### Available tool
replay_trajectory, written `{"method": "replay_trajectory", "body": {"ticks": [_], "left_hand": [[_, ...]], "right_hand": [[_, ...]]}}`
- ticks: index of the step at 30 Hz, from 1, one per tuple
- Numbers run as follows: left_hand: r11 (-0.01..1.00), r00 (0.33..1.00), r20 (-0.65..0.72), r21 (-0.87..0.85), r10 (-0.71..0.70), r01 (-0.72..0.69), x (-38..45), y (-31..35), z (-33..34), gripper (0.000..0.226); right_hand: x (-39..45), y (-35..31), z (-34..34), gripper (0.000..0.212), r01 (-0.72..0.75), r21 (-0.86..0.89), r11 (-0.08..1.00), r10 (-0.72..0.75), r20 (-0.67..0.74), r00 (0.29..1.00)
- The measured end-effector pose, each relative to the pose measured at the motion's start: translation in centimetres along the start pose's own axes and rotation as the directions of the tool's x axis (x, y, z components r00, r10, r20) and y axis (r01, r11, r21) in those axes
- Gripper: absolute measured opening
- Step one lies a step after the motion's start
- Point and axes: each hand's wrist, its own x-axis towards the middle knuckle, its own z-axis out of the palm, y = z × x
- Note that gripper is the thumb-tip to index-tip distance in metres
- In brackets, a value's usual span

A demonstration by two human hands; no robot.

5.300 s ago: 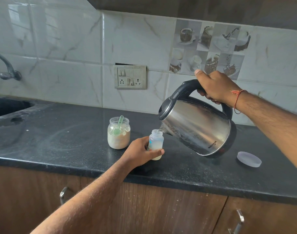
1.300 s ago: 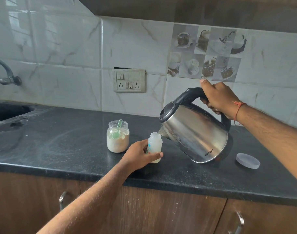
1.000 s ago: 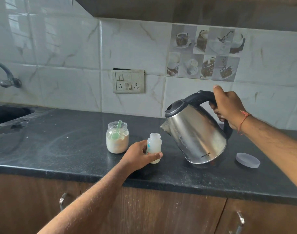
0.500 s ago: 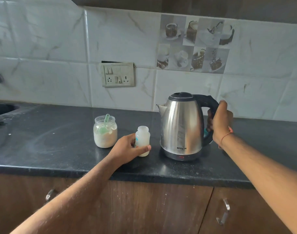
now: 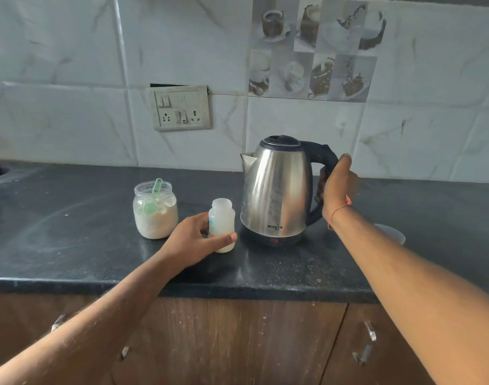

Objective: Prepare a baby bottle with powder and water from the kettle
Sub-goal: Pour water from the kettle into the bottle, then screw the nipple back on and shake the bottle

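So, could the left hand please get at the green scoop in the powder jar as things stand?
Probably yes: the open clear jar stands just left of the left hand, nothing between, green scoop poking out. It must first release the small plastic bottle.

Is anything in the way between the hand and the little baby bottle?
No. The left hand already holds the baby bottle, thumb in front and fingers round its far side, so nothing sits between them. The powder jar stands just to its left and the kettle to its right, both apart from the bottle.
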Motion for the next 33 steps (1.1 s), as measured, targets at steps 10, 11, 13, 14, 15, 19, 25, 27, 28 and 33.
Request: {"method": "replay_trajectory", "body": {"ticks": [10, 11, 13, 14, 15, 19, 25, 27, 28, 33], "left_hand": [[0.999, 0.999, 0.031, -0.037, 0.015, -0.014, 0.4, -0.3, 0.1, 0.041], [0.999, 0.999, 0.033, -0.038, 0.016, -0.015, 0.4, -0.3, 0.1, 0.041], [0.999, 0.999, 0.036, -0.04, 0.015, -0.014, 0.4, -0.3, 0.0, 0.042], [0.999, 0.999, 0.041, -0.048, 0.014, -0.012, 0.5, -0.3, 0.0, 0.043], [0.998, 0.999, 0.05, -0.06, 0.011, -0.008, 0.5, -0.3, 0.0, 0.043], [0.997, 0.998, 0.067, -0.081, 0.006, 0.0, 0.4, -0.1, -0.1, 0.042], [0.998, 0.998, 0.068, -0.066, -0.011, 0.016, 0.0, 0.6, -0.2, 0.04], [0.998, 0.997, 0.075, -0.064, -0.012, 0.017, -0.1, 0.6, -0.1, 0.042], [0.998, 0.997, 0.072, -0.062, -0.014, 0.019, -0.1, 0.6, -0.1, 0.045], [0.998, 0.997, 0.052, -0.037, -0.052, 0.054, 0.1, 0.6, 0.0, 0.052]], "right_hand": [[2.6, 2.0, 3.9, 0.068, -0.002, -0.024, 1.0, 0.003, 0.044, 0.999], [2.8, 2.0, 4.1, 0.07, 0.0, -0.024, 1.0, 0.001, 0.049, 0.999], [3.2, 2.2, 4.3, 0.07, 0.003, -0.019, 1.0, -0.002, 0.065, 0.998], [3.4, 2.2, 4.3, 0.069, 0.002, -0.022, 1.0, 0.0, 0.077, 0.997], [3.5, 2.2, 4.2, 0.067, 0.0, -0.032, 0.999, 0.002, 0.09, 0.996], [3.6, 1.8, 3.4, 0.073, 0.02, -0.11, 0.994, -0.005, 0.14, 0.99], [1.8, 2.1, -0.8, 0.062, 0.339, -0.467, 0.817, -0.273, 0.204, 0.94], [0.2, 2.8, -2.9, 0.051, 0.46, -0.515, 0.723, -0.405, 0.223, 0.887], [-0.4, 3.4, -3.9, 0.045, 0.528, -0.514, 0.676, -0.477, 0.241, 0.845], [-1.9, 6.0, -7.5, 0.026, 0.64, -0.583, 0.501, -0.623, 0.271, 0.734]]}}
